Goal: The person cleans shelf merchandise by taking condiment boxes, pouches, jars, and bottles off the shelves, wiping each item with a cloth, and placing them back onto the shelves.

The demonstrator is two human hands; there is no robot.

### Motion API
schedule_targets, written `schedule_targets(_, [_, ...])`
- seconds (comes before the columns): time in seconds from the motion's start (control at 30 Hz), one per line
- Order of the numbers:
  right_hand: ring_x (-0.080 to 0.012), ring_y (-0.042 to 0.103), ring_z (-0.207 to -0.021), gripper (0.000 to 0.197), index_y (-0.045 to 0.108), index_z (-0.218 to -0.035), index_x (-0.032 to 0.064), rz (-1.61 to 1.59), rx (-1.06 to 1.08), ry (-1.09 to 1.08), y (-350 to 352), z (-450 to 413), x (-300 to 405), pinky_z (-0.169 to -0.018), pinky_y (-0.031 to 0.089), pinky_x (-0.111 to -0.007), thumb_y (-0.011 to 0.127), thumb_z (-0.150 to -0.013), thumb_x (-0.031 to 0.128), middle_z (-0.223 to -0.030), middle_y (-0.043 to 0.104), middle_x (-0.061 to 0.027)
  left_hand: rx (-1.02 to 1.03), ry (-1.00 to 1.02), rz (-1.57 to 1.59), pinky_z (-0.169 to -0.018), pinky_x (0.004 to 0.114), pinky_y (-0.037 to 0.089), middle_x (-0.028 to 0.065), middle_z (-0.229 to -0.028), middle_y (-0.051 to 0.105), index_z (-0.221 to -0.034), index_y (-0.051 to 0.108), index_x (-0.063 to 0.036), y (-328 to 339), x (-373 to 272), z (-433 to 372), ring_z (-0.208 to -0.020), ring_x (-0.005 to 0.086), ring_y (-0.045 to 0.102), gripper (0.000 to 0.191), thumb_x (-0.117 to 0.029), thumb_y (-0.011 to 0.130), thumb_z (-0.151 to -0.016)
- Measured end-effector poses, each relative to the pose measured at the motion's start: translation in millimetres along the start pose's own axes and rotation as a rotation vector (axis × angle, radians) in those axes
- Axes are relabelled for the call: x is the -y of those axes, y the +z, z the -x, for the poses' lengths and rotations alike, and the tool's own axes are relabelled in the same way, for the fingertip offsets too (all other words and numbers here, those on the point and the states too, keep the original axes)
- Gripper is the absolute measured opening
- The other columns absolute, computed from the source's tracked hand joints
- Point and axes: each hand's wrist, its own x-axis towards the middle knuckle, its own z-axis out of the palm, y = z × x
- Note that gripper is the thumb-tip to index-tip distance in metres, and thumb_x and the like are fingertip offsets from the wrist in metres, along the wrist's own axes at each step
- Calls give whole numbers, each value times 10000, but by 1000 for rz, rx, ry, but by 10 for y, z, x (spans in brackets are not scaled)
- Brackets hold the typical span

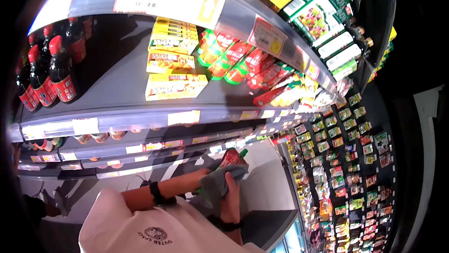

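Before my chest I hold a red and green spouted pouch with a green cap. My left hand grips it from the left side, its fingers mostly hidden behind a grey cloth. My right hand presses the cloth against the pouch, with the thumb on the near face. The cloth covers most of the pouch's middle. On the shelf ahead lie similar red and green pouches in a slanted row. Left of them stand yellow boxes in a stack running back.
Dark sauce bottles with red caps stand at the shelf's left end. Price tags line the shelf edge. Green-labelled packs sit at upper right. Hanging packets fill a rack on the right. Another person's feet show at lower left.
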Motion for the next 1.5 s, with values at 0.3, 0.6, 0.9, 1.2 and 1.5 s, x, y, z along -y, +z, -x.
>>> schedule_targets(0.3, [-232,670,-916,418,541,-1175,0,-55,-135,-200,-58,-239,194,-785,557,-354,516,-974,366,-1045,641,-131,150,87,-2,-942,294,455,81,-1225,578,-1381,367,-30,-20,157,-74,-1117,144,542,754,-207,796,-787])
schedule_targets(0.6, [-145,593,-1026,437,485,-1277,44,77,47,19,16,-51,-11,-866,495,-289,662,-899,174,-1143,589,-53,-58,296,99,-981,313,421,62,-1182,601,-1272,513,-33,-165,304,-136,-1121,147,527,528,-10,715,-785])
schedule_targets(0.9, [-158,605,-1004,376,569,-1211,32,54,-37,-135,-224,22,18,-867,485,-292,685,-859,95,-1118,628,-55,-32,187,-244,-1021,343,400,155,-1319,534,-1398,402,-43,-33,471,-57,-1235,235,500,672,-22,703,-797])
schedule_targets(1.2, [-143,629,-923,313,605,-1149,8,208,-136,-279,-342,23,187,-802,507,-286,675,-893,173,-1061,658,-60,269,-105,-161,-626,270,555,83,-959,679,-1169,608,-27,108,248,-113,-715,136,670,397,-152,753,-821])
schedule_targets(1.5, [-135,603,-953,385,548,-1206,8,186,-182,-134,-499,121,200,-826,497,-283,628,-935,271,-1090,628,-58,129,-86,-151,-559,269,528,82,-761,665,-995,636,20,175,204,-82,-621,147,654,240,-144,720,-841])
